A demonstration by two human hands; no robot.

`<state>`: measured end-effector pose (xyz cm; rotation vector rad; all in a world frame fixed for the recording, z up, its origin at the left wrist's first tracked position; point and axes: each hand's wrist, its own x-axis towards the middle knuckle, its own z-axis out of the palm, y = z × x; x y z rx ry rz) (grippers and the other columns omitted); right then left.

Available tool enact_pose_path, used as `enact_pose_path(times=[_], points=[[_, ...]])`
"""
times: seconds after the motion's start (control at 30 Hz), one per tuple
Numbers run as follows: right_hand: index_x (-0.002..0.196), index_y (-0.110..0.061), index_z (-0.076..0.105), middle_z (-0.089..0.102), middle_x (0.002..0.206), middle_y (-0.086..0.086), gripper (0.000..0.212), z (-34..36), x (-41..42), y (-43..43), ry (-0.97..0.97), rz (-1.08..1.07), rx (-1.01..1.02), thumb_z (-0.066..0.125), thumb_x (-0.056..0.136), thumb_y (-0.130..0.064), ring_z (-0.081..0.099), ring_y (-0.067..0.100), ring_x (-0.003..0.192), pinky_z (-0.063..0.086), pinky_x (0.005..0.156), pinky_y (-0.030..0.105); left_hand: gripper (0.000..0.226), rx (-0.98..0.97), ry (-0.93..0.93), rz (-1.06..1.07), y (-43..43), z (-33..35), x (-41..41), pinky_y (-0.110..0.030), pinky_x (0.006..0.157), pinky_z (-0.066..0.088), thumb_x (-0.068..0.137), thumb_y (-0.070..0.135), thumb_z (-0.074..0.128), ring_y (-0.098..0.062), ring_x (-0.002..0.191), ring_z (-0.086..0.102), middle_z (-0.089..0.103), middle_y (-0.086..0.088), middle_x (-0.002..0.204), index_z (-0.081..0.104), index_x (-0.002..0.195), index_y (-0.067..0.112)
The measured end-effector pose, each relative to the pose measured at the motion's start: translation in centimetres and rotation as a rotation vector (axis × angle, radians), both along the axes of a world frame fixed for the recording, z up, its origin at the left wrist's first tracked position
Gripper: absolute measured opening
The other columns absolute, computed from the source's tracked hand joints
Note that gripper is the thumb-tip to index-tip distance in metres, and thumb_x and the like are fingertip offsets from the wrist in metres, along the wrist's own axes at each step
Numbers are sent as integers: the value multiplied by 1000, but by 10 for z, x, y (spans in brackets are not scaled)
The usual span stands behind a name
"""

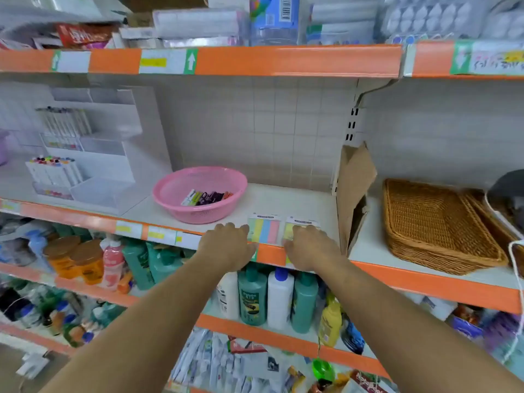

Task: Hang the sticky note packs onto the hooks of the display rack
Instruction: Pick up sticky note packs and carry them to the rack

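Note:
Two sticky note packs lie flat at the front edge of the white shelf. The left pack shows yellow, green, blue and pink strips. My left hand rests at its left edge with fingers spread. The right pack is partly covered by my right hand, whose fingers lie on top of it. Behind the shelf stands a white wire grid panel; no hooks are visible on it.
A pink basket with clips sits left of the packs. A torn cardboard piece leans at the shelf divider to the right, and wicker trays lie beyond it. Marker sets stand at far left. Bottles fill the lower shelves.

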<state>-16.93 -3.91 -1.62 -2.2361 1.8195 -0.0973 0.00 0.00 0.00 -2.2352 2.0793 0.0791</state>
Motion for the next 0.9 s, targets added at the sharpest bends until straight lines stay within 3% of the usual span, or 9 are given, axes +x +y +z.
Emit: enact_pose_path(times=[0.27,0.43,0.53,0.63,0.7,0.8,0.87,0.9], points=[[114,-12,58,59,122,12,46,-18,14,-38,-48,-279,22,34,98,-48,56,30,109,44,85,37,57,33,-1,11,-55,-21,-3,-43,93,40,101,54,24,-33,123,46,51,-16,134,34,141,16],[121,-15,49,57,124,9,39,-18,24,-50,-23,-380,-27,48,95,-44,53,30,115,42,85,36,62,47,47,55,-76,-25,-3,-39,96,41,98,59,34,-28,124,45,52,-11,132,49,130,7],[122,-13,40,55,122,12,47,-21,29,-56,-118,-454,-43,61,89,-38,49,31,115,41,84,36,64,85,168,121,-84,-28,-2,-41,101,39,95,59,45,-30,129,40,44,-14,138,47,134,9],[121,-9,38,48,124,15,58,-25,29,-62,-303,-555,-48,72,81,-33,49,33,115,43,89,37,68,68,391,223,-90,-29,0,-40,99,42,88,51,62,-31,126,44,44,-14,137,41,135,7],[118,-5,41,47,122,17,53,-28,27,-66,-480,-603,-65,74,79,-22,53,35,110,45,88,37,61,13,703,300,-92,-32,1,-35,86,48,86,34,71,-28,112,53,51,-13,131,39,130,6],[89,-8,55,59,91,11,13,-30,22,-67,-774,-625,-91,65,80,-10,57,30,83,48,68,33,49,-92,1112,350,-88,-34,1,-27,65,45,86,13,71,-21,94,55,54,-11,124,42,126,7],[69,-12,56,57,70,4,11,-29,21,-61,-925,-585,-91,60,80,-9,54,27,71,45,59,33,44,-144,1215,331,-83,-37,1,-25,63,46,85,8,70,-20,90,58,59,-7,117,50,123,8],[70,-13,57,58,68,1,12,-27,22,-56,-981,-563,-94,58,80,-9,56,25,69,46,58,34,37,-153,1224,307,-79,-38,1,-24,61,46,84,8,70,-19,86,60,63,-6,111,56,118,8]])
